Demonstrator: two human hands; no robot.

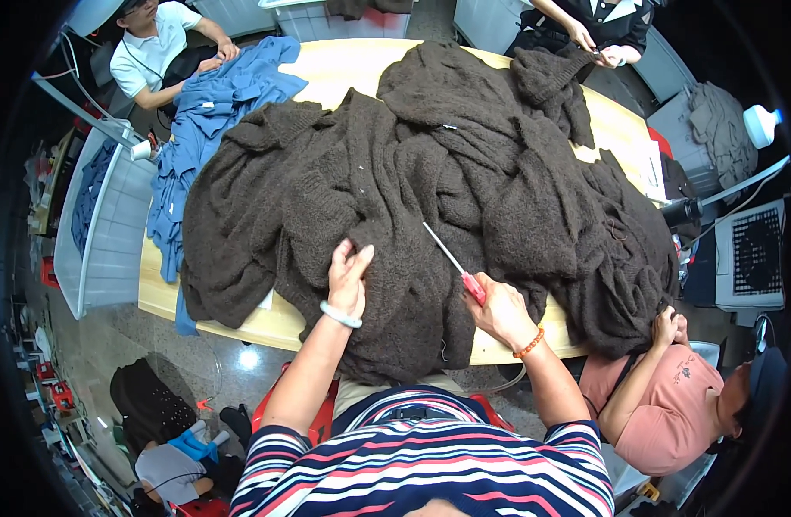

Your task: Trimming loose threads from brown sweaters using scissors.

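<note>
A heap of dark brown knit garments (413, 181) spreads over the table and hangs down over its near edge at my lap. My left hand (351, 280) grips a fold of the brown knit garment in front of me, and part of its fingers is hidden in the cloth. In my right hand (499, 312) is a screwdriver-like tool (447, 250) with a red handle and a long thin metal shaft. That shaft points forward and left, above the knit. I cannot make out the shape of its tip.
Blue garments (232, 99) lie at the table's (240, 323) far left, by a person in white. Another person in black handles brown knit at the far right. At the near right, someone in pink holds the heap's edge. A white bin (102, 224) stands left.
</note>
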